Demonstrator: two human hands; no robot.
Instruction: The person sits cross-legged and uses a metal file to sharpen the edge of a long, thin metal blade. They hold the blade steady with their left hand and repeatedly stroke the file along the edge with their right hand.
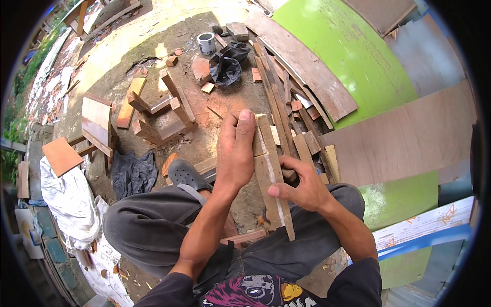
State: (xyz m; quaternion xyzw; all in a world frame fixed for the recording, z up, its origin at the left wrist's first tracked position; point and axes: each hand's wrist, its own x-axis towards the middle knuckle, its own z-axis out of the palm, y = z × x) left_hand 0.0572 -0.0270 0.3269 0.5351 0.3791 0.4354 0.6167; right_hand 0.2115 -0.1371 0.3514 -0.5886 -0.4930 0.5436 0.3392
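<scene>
A narrow length of wood [274, 192] is held up lengthwise over my lap, with a white streak running along it. At its far end a shorter wood block [259, 135] meets it; I cannot tell whether the two are joined. My left hand [236, 148] is wrapped round that far end, thumb lying on top. Lower down, my right hand [304, 188] grips the strip from its right side, its thumb on the near face and the fingers partly behind. The near end of the strip points toward my lap.
Left of centre stands a small wooden frame [171, 120] with upright legs. A stool-like wooden piece [97, 120] and white cloth [71, 204] lie farther left. Ahead are a can [206, 43] and black plastic bag [225, 69]. Long planks [271, 87] and a green panel [353, 61] fill the right.
</scene>
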